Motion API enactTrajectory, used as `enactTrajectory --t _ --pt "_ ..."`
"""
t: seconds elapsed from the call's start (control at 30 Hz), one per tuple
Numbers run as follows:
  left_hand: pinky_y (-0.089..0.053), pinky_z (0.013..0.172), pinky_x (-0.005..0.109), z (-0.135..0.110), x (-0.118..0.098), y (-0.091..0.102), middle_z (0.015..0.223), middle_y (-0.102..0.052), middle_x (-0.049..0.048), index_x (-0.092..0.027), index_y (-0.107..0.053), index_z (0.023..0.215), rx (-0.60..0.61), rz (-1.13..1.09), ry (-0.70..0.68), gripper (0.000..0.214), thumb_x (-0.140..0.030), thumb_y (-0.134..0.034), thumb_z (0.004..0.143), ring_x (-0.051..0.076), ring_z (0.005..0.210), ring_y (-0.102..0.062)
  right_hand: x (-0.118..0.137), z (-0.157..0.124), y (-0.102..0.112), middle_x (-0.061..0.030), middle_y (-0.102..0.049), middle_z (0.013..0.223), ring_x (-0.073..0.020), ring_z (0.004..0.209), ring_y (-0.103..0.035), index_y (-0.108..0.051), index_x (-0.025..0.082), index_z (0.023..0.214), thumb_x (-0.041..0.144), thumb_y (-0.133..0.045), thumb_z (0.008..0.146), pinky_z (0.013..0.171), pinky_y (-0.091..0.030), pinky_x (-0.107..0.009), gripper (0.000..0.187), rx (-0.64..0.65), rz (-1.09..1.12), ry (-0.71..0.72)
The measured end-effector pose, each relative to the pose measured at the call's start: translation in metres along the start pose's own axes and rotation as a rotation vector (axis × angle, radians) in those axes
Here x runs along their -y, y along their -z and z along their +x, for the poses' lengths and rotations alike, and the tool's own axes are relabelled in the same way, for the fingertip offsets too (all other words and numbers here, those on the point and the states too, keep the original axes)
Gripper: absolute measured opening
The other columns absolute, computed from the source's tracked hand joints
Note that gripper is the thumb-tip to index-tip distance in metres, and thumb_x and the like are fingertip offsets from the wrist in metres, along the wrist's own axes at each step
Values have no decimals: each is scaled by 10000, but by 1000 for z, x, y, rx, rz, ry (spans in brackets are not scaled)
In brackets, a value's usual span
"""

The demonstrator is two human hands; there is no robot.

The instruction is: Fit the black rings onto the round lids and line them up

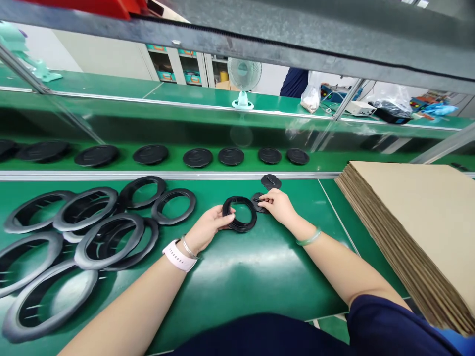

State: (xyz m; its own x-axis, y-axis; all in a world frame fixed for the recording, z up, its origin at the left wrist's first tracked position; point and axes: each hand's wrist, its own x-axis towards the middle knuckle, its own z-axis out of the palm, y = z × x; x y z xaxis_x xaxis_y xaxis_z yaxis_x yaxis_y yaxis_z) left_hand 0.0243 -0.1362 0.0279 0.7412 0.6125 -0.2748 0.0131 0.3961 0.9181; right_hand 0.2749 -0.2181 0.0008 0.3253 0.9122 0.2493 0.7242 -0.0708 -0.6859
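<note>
My left hand [211,226] grips the left side of a black plastic ring [253,217], thumb across its rim, over the green table. Just right of the ring, my right hand [278,205] pinches a small ridge on a round black disc [259,209]; whether the disc is off the table I cannot tell. A second black disc [271,181] with a similar ridge lies right behind it, close to the metal rail. Several larger black rings [173,206] lie in a loose, partly overlapping group at the left.
Several round black covers [198,158] form a row on the green strip beyond the metal rail [222,175]. A stack of cardboard sheets [419,207] stands at the right. Farther back are a small fan [244,74] and a plastic bag [311,94]. A metal shelf beam [237,42] crosses overhead.
</note>
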Motion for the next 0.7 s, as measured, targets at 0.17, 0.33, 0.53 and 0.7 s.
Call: enactTrajectory --t 0.17,0.33,0.53,0.7 --pt "-518 925 376 1 3 4 995 -721 94 -142 -602 996 -18 130 -60 405 -451 -759 788 229 984 -681 -6 6 8 -29 -653 780 -177 733 -605 -781 201 767 136 -781 766 723 -504 -329 65 -74 44 37" --pt "-542 937 471 1 15 1 1036 -730 85 -189 -505 1053 -1 394 -108 528 -289 -849 665 267 994 -700 20 -6 17 -21 -625 755 -177 725 -592 -786 222 849 253 -748 840 683 -508 -323 50 -294 168 142" --pt "-570 925 460 1 21 -7 1120 -716 78 -195 -520 1212 -5 401 -145 651 -256 -842 650 274 1012 -703 55 -35 0 -38 -610 751 -163 707 -568 -758 201 977 277 -623 955 640 -485 -300 156 -226 43 517" --pt "-568 921 467 1 23 -11 1161 -713 80 -190 -547 1246 -77 406 -146 756 -252 -887 573 305 1042 -689 57 -41 -13 -42 -585 742 -162 702 -541 -718 178 1008 237 -554 991 648 -467 -294 175 -199 -170 637"
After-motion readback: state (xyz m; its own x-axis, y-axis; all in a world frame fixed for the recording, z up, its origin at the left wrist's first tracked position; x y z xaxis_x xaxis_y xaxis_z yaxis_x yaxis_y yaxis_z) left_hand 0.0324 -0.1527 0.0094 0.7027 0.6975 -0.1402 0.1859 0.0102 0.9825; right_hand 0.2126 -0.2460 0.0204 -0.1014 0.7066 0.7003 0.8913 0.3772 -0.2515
